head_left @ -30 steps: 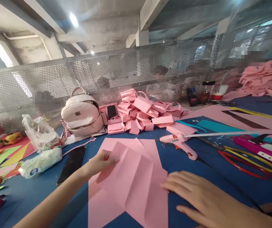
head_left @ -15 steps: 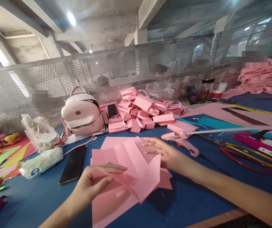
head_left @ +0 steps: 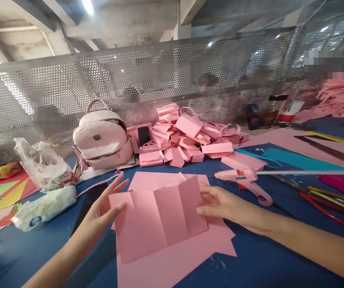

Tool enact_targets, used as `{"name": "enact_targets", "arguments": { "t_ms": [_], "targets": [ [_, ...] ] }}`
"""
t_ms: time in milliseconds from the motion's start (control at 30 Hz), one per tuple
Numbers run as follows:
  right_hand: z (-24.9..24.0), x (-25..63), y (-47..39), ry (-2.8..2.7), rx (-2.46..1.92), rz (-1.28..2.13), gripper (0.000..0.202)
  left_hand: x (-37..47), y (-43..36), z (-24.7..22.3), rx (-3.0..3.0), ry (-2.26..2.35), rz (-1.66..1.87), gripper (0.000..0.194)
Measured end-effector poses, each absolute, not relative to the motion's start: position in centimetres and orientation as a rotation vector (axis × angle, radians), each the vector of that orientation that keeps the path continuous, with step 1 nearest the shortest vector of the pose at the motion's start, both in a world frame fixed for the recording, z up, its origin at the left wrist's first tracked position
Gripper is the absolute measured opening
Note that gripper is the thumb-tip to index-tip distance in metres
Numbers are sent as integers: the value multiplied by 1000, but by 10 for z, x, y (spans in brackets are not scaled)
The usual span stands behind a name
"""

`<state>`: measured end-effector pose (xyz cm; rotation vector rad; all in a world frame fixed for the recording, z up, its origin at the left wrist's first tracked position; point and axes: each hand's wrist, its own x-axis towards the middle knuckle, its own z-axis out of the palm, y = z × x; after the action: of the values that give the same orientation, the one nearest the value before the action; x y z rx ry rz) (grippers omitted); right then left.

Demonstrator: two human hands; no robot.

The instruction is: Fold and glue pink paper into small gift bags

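A pink paper sheet [head_left: 160,220] with several upright creases is held tilted up between my two hands. My left hand [head_left: 103,206] grips its left edge, the thumb in front and the fingers behind. On the opposite edge, my right hand [head_left: 217,202] pinches the sheet between thumb and fingers. Beneath it, more flat pink sheets [head_left: 148,272] lie on the blue table. A pink glue gun [head_left: 247,180] with a long clear stick in its back rests just beyond my right hand. Partly hidden behind my left hand is a dark phone [head_left: 85,208].
Behind the sheets rises a heap of folded pink paper boxes [head_left: 184,136], beside a pale pink backpack [head_left: 100,138]. Plastic bags [head_left: 46,204] and coloured paper lie left. Scissors [head_left: 325,196] and a magenta device [head_left: 343,186] lie right. A perforated metal screen [head_left: 160,72] stands behind.
The creased sheet has been turned and spread so its panels face me. My left hand has moved left to its edge, and my right hand has closed on the other edge.
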<state>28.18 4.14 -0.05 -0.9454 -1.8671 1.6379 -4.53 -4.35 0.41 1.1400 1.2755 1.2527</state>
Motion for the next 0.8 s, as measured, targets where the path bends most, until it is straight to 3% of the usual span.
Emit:
{"name": "enact_targets", "arguments": {
  "t_ms": [200, 333, 433, 500, 667, 800],
  "targets": [
    [-12, 270, 53, -1655, -991, 1675, 50, -59, -19, -16, 1221, 1339, 1057, 104],
    [-8, 261, 56, -1657, -901, 1756, 57, -68, -5, -25, 1660, 1453, 843, 85],
    [0, 256, 59, -1761, -838, 1679, 75, -67, 4, -12, 2029, 1584, 890, 69],
    [9, 252, 61, -1862, -799, 1541, 77, -61, 10, 4, 2194, 1603, 945, 59],
    [37, 247, 61, -1969, -745, 1316, 63, -32, 19, 43, 2035, 1366, 863, 39],
    [49, 244, 63, -1953, -711, 1224, 38, -13, 20, 52, 1942, 1297, 879, 51]
  ]
}}
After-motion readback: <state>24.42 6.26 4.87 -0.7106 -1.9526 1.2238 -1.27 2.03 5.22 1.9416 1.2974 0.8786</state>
